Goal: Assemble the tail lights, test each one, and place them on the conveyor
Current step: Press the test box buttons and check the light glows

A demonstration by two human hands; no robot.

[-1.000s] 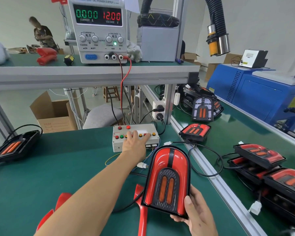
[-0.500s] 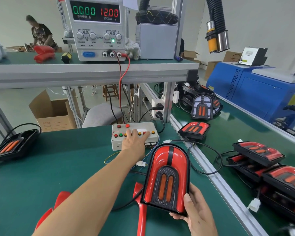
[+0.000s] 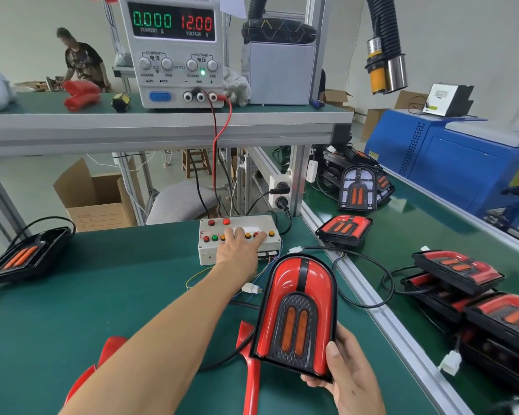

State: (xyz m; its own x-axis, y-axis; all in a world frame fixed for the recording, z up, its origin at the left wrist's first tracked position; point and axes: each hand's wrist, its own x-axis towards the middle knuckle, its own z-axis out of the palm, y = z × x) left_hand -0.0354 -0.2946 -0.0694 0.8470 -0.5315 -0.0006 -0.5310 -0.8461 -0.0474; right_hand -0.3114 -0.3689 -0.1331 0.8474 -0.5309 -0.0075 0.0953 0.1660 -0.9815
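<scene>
Right now my right hand (image 3: 346,375) grips the tail light (image 3: 297,313) by its bottom edge, low center of frame, tilted up off the table. My left hand (image 3: 240,250) lies spread on the button box (image 3: 237,244), fingers on the buttons. The meter (image 3: 174,22) reads zero current, so a loose plug (image 3: 252,288) may fail the test. Black cable (image 3: 369,271) loops toward the conveyor (image 3: 402,235), where finished lights crowd the right side.

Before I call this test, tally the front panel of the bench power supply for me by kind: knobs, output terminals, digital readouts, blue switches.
On the power supply:
Knobs: 4
Output terminals: 3
Digital readouts: 2
Blue switch: 1
Total: 10
</scene>
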